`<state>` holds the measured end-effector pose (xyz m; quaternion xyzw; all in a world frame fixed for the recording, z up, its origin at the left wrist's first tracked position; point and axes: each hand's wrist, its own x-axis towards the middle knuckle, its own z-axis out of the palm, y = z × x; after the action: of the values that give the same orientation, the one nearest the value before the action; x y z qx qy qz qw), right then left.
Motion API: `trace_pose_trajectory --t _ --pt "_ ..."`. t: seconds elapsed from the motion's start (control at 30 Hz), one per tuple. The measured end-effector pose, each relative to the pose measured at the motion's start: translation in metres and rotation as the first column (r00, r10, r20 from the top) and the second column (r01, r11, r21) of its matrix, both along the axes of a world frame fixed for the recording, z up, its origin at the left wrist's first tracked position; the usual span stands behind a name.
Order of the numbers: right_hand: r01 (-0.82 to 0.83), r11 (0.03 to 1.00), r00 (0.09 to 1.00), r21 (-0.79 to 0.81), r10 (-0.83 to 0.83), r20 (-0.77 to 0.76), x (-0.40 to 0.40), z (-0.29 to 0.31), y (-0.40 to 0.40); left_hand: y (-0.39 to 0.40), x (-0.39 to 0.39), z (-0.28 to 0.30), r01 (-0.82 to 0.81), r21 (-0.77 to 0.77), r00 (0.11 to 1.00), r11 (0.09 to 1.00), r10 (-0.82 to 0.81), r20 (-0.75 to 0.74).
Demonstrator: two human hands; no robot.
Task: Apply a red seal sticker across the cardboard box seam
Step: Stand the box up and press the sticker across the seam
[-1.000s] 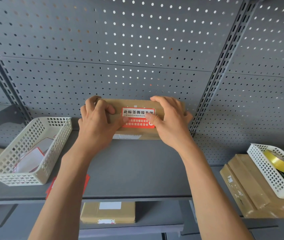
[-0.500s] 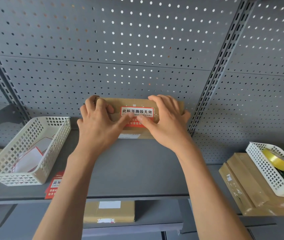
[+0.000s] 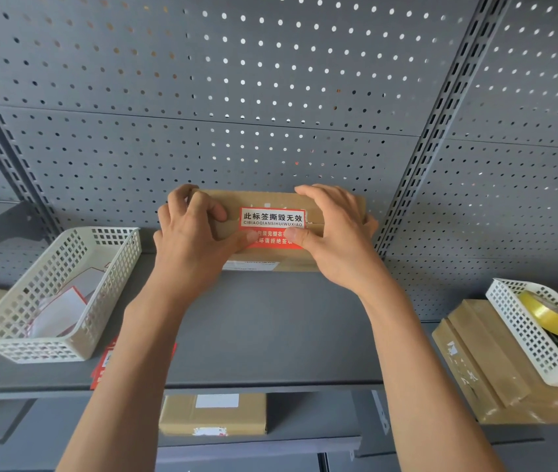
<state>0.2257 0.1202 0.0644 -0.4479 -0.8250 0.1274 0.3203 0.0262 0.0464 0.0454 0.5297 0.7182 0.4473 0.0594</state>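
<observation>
Box (image 3: 267, 199) between curled left hand (image 3: 190, 248), right hand (image 3: 340, 240)

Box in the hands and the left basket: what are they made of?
Box: matte brown cardboard, likely corrugated, judging by its colour and creased flap seam. Left basket: probably moulded plastic, off-white with slight sheen, given its uniform grid of holes.

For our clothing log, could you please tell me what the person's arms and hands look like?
Both forearms are bare, with no sleeves in view. The left hand and right hand are ungloved, with no rings or watch visible; the nails that show are short.
</observation>
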Motion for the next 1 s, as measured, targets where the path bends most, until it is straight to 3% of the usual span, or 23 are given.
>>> trace_pose_trajectory --t 0.47,0.67,0.77,1.0 --pt "-0.098 0.991 0.994 -0.086 0.094 -0.050 0.010 0.005 -0.001 -0.010 -0.013 0.001 0.136 -0.025 0.988 0.990 -0.134 0.076" --pt "0.032 0.995 0.999 0.096 -0.035 0.026 -0.006 -0.005 -0.009 -0.004 0.013 0.001 -0.066 -0.016 0.997 0.998 0.066 -0.041" --pt "0.000 0.998 1.000 0.060 -0.001 0.017 -0.003 -0.004 -0.006 -0.003 0.016 -0.002 -0.094 0.008 0.991 0.996 0.094 -0.093" --pt "-0.050 0.997 0.999 -0.053 0.050 -0.001 0.004 0.005 -0.003 -0.004 0.001 -0.004 0.005 0.000 1.000 1.000 -0.005 -0.015"
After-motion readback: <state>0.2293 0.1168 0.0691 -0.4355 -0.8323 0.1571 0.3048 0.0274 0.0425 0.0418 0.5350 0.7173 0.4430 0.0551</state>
